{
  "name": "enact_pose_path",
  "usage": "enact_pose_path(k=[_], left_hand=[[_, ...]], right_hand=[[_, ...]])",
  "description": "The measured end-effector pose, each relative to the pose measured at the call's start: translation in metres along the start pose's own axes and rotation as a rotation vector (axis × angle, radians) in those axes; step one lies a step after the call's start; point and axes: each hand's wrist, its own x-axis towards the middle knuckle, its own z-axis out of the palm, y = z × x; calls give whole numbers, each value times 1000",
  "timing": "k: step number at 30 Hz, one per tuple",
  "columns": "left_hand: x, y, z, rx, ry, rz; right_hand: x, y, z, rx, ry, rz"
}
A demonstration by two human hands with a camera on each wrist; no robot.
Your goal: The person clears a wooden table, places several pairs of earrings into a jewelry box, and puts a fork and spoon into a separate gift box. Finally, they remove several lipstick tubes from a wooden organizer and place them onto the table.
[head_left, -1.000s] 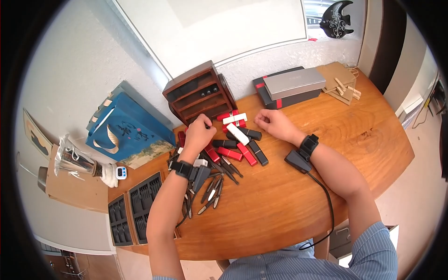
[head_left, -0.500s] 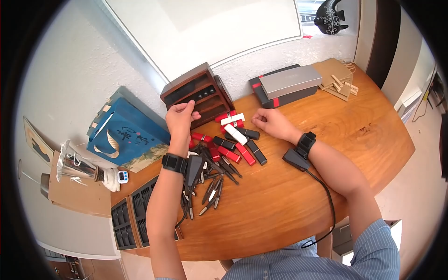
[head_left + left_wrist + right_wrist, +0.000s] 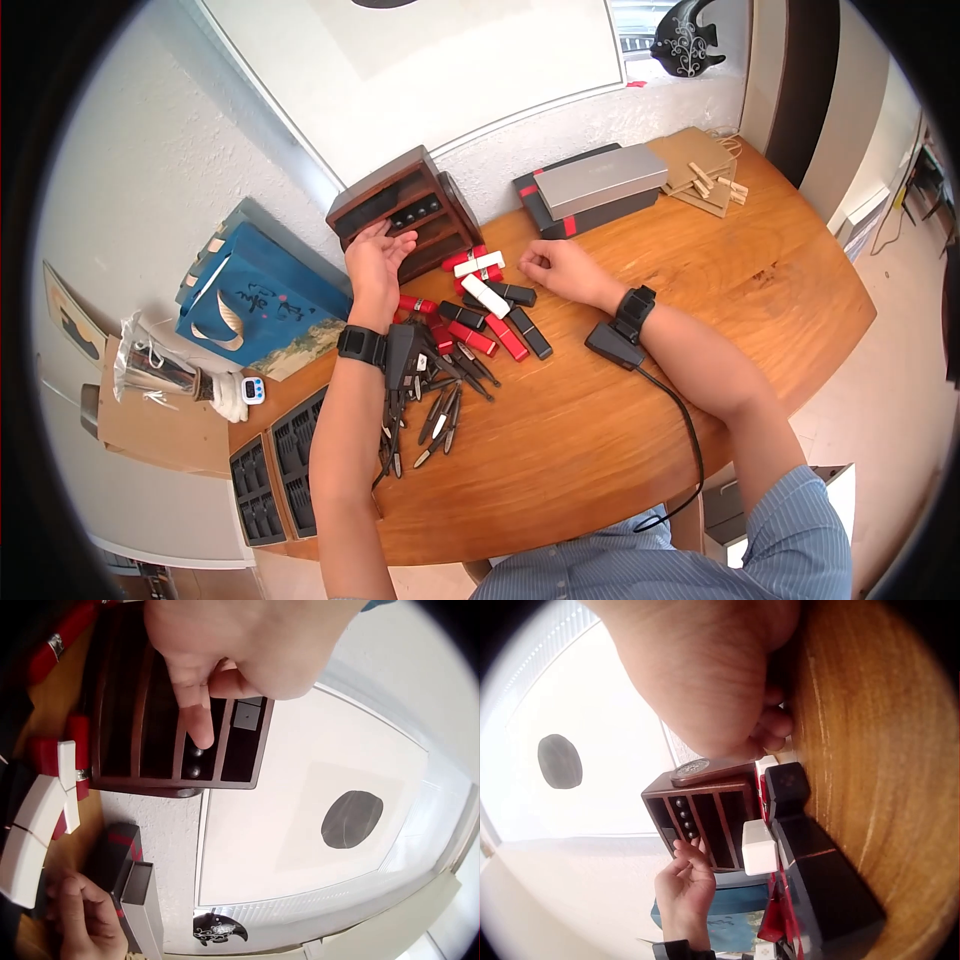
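My left hand is at the front of a dark wooden cabinet with several shelves. Its fingers reach into an upper shelf beside a row of small black round ends. In the left wrist view one straight finger touches or overlaps a black ball-like end. The thumb stands apart from the fingers in the head view. My right hand rests on the table, loosely curled and holding nothing. Left of it lie white, red and black oblong cases.
Slender dark pieces are heaped below the cases. A blue paper bag stands left of the cabinet, with black slotted trays nearer. Behind my right hand are a silver box on a black box, and wooden clothespins.
My left hand has left the heap, where a dark tip showed at its fingers, and moved up to the cabinet shelf, its fingers spreading. The right hand keeps its place on the table.
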Motion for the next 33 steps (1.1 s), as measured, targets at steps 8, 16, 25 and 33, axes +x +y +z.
enact_pose_path(k=[8, 16, 25, 33], left_hand=[[6, -2, -14, -314, 8, -114], [-14, 4, -21, -290, -109, -109], [-51, 6, -35, 26, 2, -23], [-219, 40, -47, 742, -1300, 37]], right_hand=[[0, 7, 4, 64, 75, -36], [-35, -2, -17, 221, -53, 103], [-85, -20, -38, 73, -116, 133], [-139, -86, -37, -255, -419, 148]])
